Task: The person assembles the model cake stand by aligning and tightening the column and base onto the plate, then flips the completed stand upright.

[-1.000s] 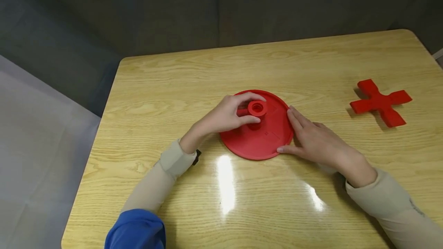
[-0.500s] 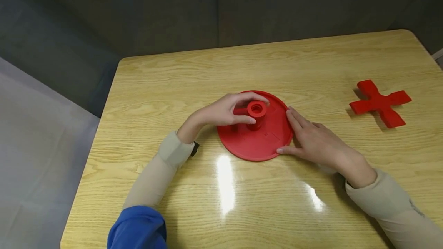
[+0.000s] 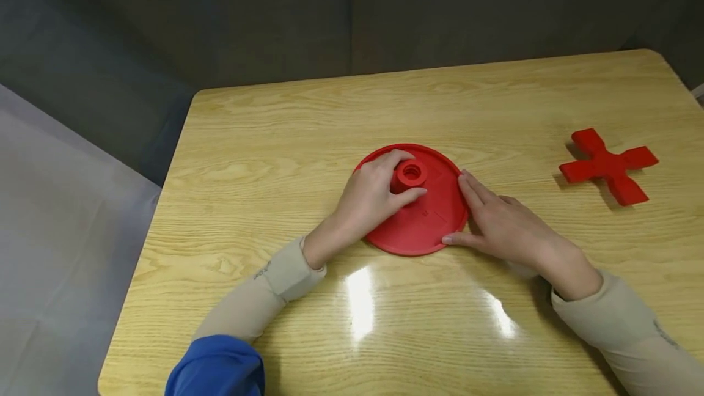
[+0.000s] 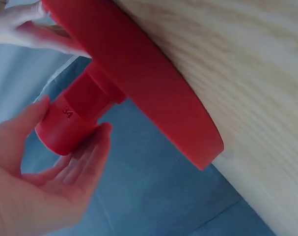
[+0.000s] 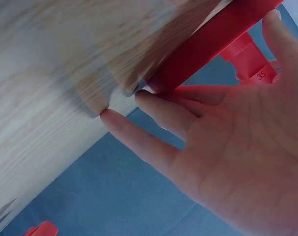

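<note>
A round red plastic disc [image 3: 404,243] with a raised rim lies on the wooden table in the head view. From its middle rises an upright red hollow post [image 3: 412,172] with ridges inside its top opening. My left hand [image 3: 368,195] holds the post's top, thumb on the near side and fingers on the far side. In the left wrist view, the post's wider end [image 4: 67,125] bears the number 34 between thumb and fingers. My right hand [image 3: 503,225] rests against the disc's right rim with straight fingers, its thumb at the near rim.
A red four-armed cross-shaped piece [image 3: 607,165] lies toward the right of the wooden table [image 3: 264,145]. Dark cloth [image 3: 275,17] hangs behind the table's far edge, and pale cloth [image 3: 60,249] is at the left.
My left hand has turned round the post, its thumb shifting right and its fingertips left, after a slight opposite turn earlier. My right hand stays at the rim. The cross has not moved.
</note>
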Demonstrator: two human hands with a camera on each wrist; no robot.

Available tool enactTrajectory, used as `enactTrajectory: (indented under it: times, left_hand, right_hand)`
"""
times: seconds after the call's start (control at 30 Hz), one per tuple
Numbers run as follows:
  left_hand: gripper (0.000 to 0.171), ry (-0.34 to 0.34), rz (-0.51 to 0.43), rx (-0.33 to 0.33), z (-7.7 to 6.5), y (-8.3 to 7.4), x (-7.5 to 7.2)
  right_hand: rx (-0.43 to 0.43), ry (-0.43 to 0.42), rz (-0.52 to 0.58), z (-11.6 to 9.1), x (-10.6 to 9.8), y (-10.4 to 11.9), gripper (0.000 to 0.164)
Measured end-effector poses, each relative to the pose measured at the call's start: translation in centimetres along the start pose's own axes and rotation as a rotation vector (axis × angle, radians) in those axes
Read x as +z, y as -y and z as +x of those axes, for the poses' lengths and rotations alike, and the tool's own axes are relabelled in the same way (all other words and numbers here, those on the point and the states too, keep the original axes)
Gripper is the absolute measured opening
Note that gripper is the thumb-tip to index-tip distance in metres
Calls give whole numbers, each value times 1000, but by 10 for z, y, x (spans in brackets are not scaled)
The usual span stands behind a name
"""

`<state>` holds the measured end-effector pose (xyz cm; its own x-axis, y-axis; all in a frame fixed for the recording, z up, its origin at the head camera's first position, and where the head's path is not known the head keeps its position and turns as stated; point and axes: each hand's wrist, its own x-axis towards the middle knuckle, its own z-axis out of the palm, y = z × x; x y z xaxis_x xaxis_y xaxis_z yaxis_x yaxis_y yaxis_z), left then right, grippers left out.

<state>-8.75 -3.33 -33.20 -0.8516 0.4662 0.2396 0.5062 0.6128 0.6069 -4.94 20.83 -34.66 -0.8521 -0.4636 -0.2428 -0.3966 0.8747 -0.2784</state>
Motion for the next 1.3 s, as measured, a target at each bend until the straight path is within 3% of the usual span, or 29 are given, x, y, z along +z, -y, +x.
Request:
enactTrajectory:
  times: [0.1,0.2,0.4,0.53,0.73,0.83,0.93,1.1,1.3]
  left_hand:
    - [50,74,-86,9,4,6,-4]
    - [50,202,-211,31,10,15,-10]
    - [47,414,-415,129,26,35,-18]
    - [44,485,-473,181,33,41,-20]
    - [43,504,-486,199,36,42,-20]
    - [47,492,-458,186,33,43,-21]
    - [64,465,-380,136,24,45,-26]
    - [103,404,-150,-13,-8,56,-41]
    - [121,423,114,-59,-42,68,-41]
  right_hand:
    - [-3,-4,0,0,1,0,108]
    - [-1,-7,1,0,1,0,108]
    - [8,3,8,0,1,0,109]
    - [12,14,18,0,1,0,109]
    - [13,14,11,0,0,0,109]
    - [12,13,6,0,0,0,109]
    - [7,12,1,1,1,0,109]
    - [-5,2,5,1,2,-1,109]
    - [8,8,8,-2,0,-6,110]
